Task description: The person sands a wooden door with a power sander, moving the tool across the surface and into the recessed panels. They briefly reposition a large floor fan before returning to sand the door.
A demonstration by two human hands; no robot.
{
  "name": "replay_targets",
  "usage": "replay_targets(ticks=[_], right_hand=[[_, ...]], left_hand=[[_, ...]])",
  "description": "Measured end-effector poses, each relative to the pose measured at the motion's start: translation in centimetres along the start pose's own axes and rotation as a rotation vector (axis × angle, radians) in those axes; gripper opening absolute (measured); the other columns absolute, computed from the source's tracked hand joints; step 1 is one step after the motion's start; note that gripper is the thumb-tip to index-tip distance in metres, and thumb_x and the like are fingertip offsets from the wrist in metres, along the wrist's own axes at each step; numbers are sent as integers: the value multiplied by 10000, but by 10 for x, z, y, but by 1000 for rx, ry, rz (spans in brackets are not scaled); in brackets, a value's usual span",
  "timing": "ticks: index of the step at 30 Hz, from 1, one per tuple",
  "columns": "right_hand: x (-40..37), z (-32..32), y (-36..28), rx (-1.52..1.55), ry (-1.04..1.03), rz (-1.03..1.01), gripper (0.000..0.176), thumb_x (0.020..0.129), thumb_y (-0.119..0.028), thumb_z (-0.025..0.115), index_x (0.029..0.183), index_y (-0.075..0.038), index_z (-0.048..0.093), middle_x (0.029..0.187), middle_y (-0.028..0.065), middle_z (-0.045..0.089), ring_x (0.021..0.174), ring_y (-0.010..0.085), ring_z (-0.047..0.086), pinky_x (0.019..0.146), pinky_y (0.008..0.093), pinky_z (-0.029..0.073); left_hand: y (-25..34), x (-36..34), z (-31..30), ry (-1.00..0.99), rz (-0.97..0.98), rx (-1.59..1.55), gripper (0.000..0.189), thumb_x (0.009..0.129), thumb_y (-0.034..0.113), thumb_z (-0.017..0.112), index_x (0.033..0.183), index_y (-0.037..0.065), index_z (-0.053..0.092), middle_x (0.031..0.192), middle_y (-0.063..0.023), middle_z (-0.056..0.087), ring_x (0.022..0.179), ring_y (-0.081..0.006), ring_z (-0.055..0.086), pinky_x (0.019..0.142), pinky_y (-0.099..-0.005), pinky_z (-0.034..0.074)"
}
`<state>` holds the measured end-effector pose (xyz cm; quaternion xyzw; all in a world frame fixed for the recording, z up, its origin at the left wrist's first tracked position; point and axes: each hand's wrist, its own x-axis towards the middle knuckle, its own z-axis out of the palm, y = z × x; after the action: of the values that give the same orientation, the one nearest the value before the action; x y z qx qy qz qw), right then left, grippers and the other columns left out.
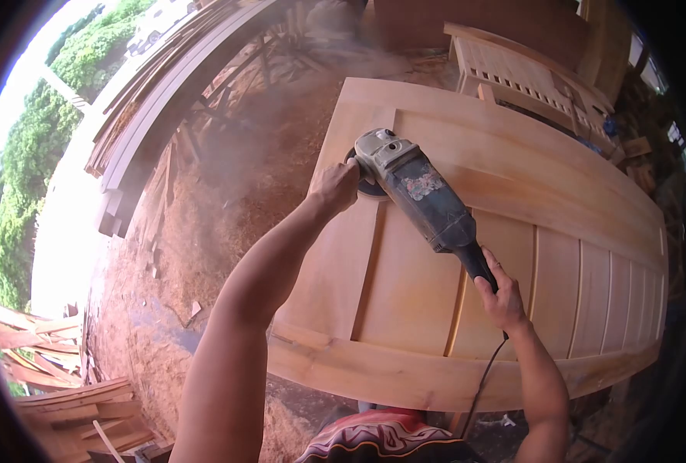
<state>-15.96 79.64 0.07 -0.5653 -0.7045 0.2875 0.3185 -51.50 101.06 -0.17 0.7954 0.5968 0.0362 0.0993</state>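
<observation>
A large angle grinder (424, 193) with a grey head and dark body lies across a pale wooden panelled door (412, 285). My left hand (335, 186) is closed at the side of the grinder's head, beside its dark disc (371, 187). Around the black rear handle, my right hand (502, 296) is wrapped. The disc is over the upper left part of the door, partly hidden by the head and my left hand. From the handle a black cord (482, 378) runs down over the door's near edge.
Stacked long boards (165, 92) stand at the upper left. A slatted wooden piece (512, 73) is at the upper right. Wood scraps (42, 347) lie at the lower left. Dust hangs over the brown, shaving-strewn ground (227, 177).
</observation>
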Motion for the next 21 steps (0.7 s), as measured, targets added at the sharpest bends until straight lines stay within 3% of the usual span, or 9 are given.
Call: replay_targets(ticks=[5,9,13,15,17,21], right_hand=[[-10,-9,-11,31,-64,63,577,985,-183,618,1498,29,461,1297,287,655,1148,392,695,944,406,549],[-3,-17,-5,-21,-78,-46,584,997,-173,588,1489,98,429,1291,305,645,1129,384,696,962,393,526],[-6,-24,-19,74,-144,103,581,991,-182,586,1470,114,441,1258,326,648,1151,411,684,989,416,521],[-12,-23,-17,41,-139,62,592,978,-204,614,1455,112,460,1260,327,648,1151,446,674,991,440,527],[-24,-29,-32,-13,-149,42,579,972,-193,630,1441,109,477,1296,328,635,1202,475,642,1020,455,517],[-84,-17,-47,22,-206,127,555,965,-229,645,1395,102,529,1266,332,642,1157,500,644,987,472,526]], left_hand=[[3,-23,-6,21,-10,-65,190,866,52,611,1024,-36,553,862,-272,704,846,-467,707,736,-558,563],[4,-21,-13,-19,-46,-102,174,873,44,610,1006,-45,542,859,-282,702,827,-475,704,751,-566,560],[7,-28,-18,-14,-20,-135,118,864,-6,554,965,-59,524,828,-295,697,803,-471,706,710,-563,554],[12,-39,-18,-21,-42,-134,110,869,-8,544,967,-51,516,829,-293,695,795,-475,701,708,-568,549],[14,-57,-22,-1,-43,-140,112,871,-5,545,970,-47,512,831,-290,696,784,-474,699,707,-568,549],[16,-129,-5,-80,-91,-160,139,881,4,542,1007,-34,496,920,-283,698,816,-468,701,720,-551,554]])
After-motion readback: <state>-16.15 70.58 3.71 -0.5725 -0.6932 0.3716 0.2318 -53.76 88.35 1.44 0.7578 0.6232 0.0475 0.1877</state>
